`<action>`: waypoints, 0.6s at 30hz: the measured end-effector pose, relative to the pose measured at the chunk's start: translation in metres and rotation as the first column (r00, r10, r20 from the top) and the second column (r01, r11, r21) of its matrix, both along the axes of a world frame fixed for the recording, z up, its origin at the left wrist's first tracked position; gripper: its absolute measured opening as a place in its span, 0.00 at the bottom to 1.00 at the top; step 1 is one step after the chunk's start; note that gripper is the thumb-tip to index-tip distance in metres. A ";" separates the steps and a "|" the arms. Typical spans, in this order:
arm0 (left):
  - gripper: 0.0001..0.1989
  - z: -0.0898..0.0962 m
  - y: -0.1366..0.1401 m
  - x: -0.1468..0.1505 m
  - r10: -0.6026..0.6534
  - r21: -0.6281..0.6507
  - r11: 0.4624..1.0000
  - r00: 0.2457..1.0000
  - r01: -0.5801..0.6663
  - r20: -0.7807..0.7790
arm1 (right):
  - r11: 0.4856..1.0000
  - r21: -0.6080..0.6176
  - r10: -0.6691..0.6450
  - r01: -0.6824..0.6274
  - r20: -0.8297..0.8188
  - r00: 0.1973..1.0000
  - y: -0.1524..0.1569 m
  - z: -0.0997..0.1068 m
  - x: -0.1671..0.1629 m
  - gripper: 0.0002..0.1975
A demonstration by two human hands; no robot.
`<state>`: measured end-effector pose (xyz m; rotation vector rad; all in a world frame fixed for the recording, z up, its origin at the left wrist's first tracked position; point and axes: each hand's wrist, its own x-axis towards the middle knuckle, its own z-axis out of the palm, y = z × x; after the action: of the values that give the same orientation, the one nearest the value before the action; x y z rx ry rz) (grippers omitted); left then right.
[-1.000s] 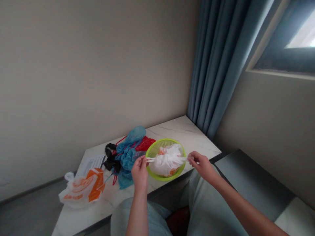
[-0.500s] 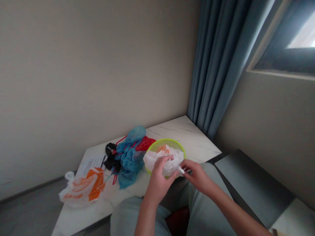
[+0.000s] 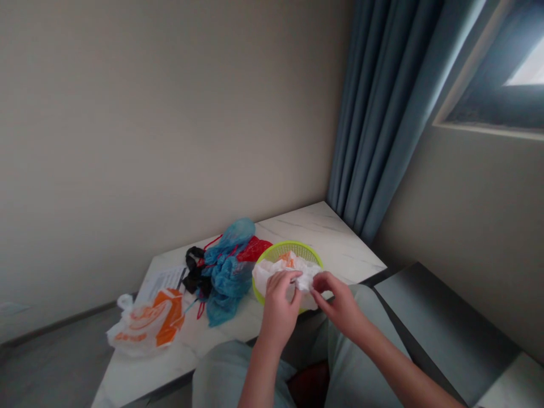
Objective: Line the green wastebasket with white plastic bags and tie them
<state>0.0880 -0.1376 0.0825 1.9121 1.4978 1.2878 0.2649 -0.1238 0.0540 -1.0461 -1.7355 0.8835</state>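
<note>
Marble-look table (image 3: pixel 340 238) in corner w/ beige wall, blue curtain (image 3: pixel 382 113) behind. Green basket (image 3: pixel 272 255) as ref, near table's front edge. White plastic bag (image 3: pixel 266 272) bunched in and over basket, spilling twd front rim; crumpled, so no clear long axis or pointing direction. Left hand (image 3: pixel 280 306) at front of basket, fingers pinched on bag. Right hand (image 3: pixel 340 303) just right of it, fingertips clamped on same bag. Left of basket: blue bags (image 3: pixel 227 266), red bag (image 3: pixel 255 247), black bag (image 3: pixel 193 266); farther left, orange-white bag (image 3: pixel 147 323).
</note>
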 end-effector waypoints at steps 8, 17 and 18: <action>0.14 0.020 -0.003 -0.030 0.223 0.102 0.963 0.949 -0.251 0.224 | 0.996 -0.063 -0.063 0.059 -0.069 0.996 -0.028 -0.010 0.022 0.05; 0.14 0.076 -0.047 -0.081 0.383 0.291 0.864 0.912 -0.410 0.147 | 0.994 -0.105 0.025 -0.028 -0.035 0.999 -0.057 -0.016 0.025 0.06; 0.16 0.077 -0.059 -0.089 0.427 0.305 0.847 0.899 -0.436 0.100 | 0.992 -0.116 0.035 -0.039 -0.041 0.999 -0.060 -0.017 0.022 0.07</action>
<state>-0.0010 -0.1962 0.1592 1.7819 1.8744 1.8489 0.2865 -0.1842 0.0373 -1.0688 -1.6925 1.0324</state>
